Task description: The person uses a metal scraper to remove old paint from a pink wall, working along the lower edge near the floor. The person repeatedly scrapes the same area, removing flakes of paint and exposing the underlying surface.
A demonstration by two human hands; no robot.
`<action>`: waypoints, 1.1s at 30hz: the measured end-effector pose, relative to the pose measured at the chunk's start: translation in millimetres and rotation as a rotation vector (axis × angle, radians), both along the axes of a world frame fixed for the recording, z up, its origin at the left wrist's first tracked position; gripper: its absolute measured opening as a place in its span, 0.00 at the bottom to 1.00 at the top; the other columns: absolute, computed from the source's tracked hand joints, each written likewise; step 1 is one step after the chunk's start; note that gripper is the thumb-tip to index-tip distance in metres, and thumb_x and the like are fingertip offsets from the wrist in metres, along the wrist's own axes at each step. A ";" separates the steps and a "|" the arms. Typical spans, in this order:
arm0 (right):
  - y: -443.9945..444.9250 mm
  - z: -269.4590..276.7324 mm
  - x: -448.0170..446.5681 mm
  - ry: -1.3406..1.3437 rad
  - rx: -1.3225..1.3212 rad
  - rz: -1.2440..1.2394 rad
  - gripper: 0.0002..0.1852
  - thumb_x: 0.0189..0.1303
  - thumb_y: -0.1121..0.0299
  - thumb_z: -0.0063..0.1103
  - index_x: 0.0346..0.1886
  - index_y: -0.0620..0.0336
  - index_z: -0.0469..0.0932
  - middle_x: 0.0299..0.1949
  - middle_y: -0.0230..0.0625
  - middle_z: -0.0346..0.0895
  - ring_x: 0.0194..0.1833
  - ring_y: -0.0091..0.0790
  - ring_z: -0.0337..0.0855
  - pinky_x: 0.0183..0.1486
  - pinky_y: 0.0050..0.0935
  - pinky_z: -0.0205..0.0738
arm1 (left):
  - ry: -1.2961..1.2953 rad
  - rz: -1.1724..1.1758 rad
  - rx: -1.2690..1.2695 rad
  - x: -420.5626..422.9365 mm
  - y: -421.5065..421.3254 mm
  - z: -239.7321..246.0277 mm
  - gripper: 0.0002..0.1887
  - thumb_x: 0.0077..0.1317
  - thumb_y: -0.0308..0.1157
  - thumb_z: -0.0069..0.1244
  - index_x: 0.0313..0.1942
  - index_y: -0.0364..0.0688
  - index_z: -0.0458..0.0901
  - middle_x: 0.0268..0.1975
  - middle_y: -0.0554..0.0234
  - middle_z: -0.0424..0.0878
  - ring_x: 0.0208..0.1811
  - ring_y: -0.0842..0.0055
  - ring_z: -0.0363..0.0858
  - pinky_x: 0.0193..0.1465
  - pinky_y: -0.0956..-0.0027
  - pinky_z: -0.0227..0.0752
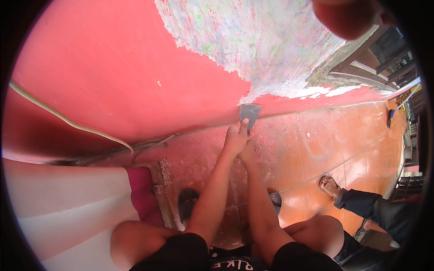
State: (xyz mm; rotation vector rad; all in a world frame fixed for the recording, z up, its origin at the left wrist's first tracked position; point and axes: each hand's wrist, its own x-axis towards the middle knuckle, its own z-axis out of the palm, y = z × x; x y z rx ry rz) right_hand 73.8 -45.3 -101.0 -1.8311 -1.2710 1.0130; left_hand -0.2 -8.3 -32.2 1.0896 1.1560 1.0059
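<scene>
A wide-bladed scraper [250, 113] is held out in front of me with both hands. My left hand [236, 137] wraps its handle, the thumb lying along the lower blade. Below and partly behind it, my right hand [247, 149] closes around the same handle; most of its fingers are hidden. The blade's broad edge meets the red-painted wall [135, 78] low down, at the tip of a bared patch [251, 44]. That patch is whitish with green, blue and pink streaks, and its border is ragged.
Pink dust and flakes lie on the orange tiled floor [315, 135]. A pale cable [74, 123] runs down the wall at left, near a white draped sheet [67, 203]. Another person's sandalled foot [329, 186] stands at right. A blurred hand part [346, 20] intrudes top right.
</scene>
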 end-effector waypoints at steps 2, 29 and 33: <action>15.7 13.0 7.0 0.085 0.199 0.003 0.32 0.56 0.55 0.67 0.57 0.69 0.74 0.43 0.58 0.83 0.50 0.55 0.85 0.48 0.48 0.76 | 0.095 -0.042 0.104 3.6 10.5 25.4 0.24 0.79 0.45 0.38 0.29 0.37 0.77 0.23 0.67 0.77 0.23 0.82 0.72 0.31 0.72 0.68; 8.6 53.0 16.4 0.082 0.095 0.049 0.28 0.56 0.58 0.66 0.55 0.68 0.73 0.44 0.57 0.82 0.51 0.52 0.85 0.49 0.43 0.76 | -0.101 -0.029 0.037 13.4 6.0 40.3 0.24 0.79 0.47 0.36 0.36 0.36 0.79 0.25 0.67 0.80 0.23 0.85 0.72 0.28 0.75 0.68; -4.6 34.1 6.1 0.005 0.120 -0.013 0.28 0.55 0.57 0.66 0.52 0.69 0.74 0.43 0.56 0.82 0.50 0.52 0.85 0.49 0.42 0.76 | -0.150 -0.038 -0.004 7.5 -4.4 20.1 0.24 0.80 0.46 0.36 0.34 0.37 0.78 0.24 0.68 0.79 0.23 0.85 0.71 0.28 0.76 0.67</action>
